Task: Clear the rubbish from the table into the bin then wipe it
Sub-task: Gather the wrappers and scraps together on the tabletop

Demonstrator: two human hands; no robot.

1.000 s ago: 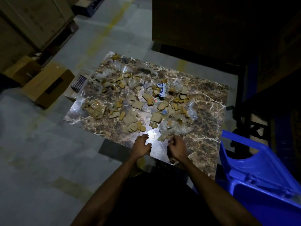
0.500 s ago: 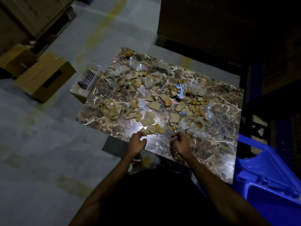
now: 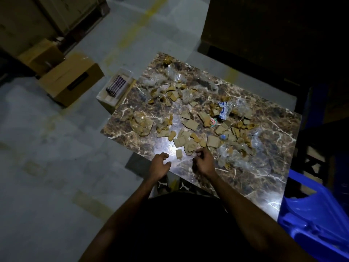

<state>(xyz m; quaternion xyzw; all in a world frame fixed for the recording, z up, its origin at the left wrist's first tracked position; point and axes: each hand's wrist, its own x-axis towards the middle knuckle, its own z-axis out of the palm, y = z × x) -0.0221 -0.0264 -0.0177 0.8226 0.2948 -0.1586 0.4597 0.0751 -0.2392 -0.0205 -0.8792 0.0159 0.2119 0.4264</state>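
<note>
A brown marble-patterned table (image 3: pixel 264 178) is strewn with rubbish: several torn cardboard pieces (image 3: pixel 190 124), crumpled clear plastic wrappers (image 3: pixel 234 157), a blue-and-white wrapper (image 3: pixel 223 110) and a clear bag of cardboard scraps (image 3: pixel 140 123). My left hand (image 3: pixel 160 167) hovers at the near table edge, its fingers curled but apart and holding nothing. My right hand (image 3: pixel 204 161) is just right of it with fingers curled in; nothing shows in it. Both hands sit just short of the nearest cardboard pieces (image 3: pixel 179 154). A blue plastic bin (image 3: pixel 313 227) stands at the table's near right corner.
A folded checked cloth (image 3: pixel 116 86) lies on a small box by the table's left far corner. Cardboard boxes (image 3: pixel 71 80) sit on the grey floor at left. Dark furniture (image 3: pixel 264 31) rises behind the table.
Both hands have crept forward over the near edge towards the closest cardboard pieces. My left hand has loosened from a fist. My view has shifted left.
</note>
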